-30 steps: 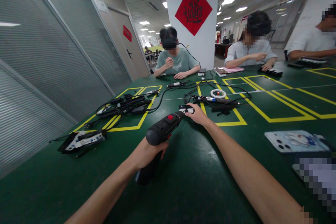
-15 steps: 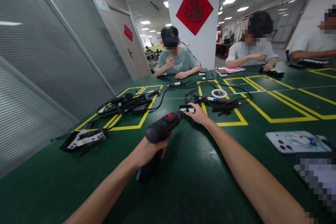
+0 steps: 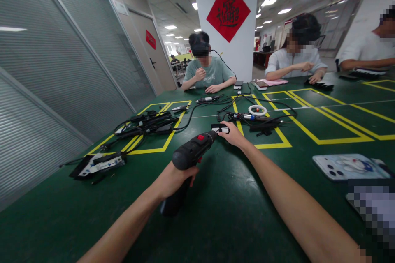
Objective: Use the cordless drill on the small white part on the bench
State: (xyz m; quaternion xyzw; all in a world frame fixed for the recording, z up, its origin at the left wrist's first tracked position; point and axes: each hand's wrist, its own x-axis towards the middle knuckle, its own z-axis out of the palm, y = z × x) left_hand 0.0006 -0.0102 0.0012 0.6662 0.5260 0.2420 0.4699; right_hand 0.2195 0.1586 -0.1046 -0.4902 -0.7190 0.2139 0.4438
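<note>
My left hand (image 3: 175, 178) is wrapped round the handle of a black cordless drill (image 3: 190, 150) with red switches. The drill points away from me and to the right, its battery base low over the green table. At its chuck end is a small black-and-white piece (image 3: 222, 130), gripped at its right side by the fingers of my right hand (image 3: 233, 134). Whether the drill's tip touches the piece I cannot tell. What exactly this piece is does not show clearly.
Tangled black cables (image 3: 151, 123) lie on the left, near a black-and-white packet (image 3: 98, 163). Ahead are a soldering iron (image 3: 253, 117) and a white ring (image 3: 257, 110). A phone (image 3: 350, 167) rests at right. Several people sit across the green table (image 3: 234, 213).
The drill and my left hand have shifted very slightly. Both hands keep their holds, and the small piece stays in place.
</note>
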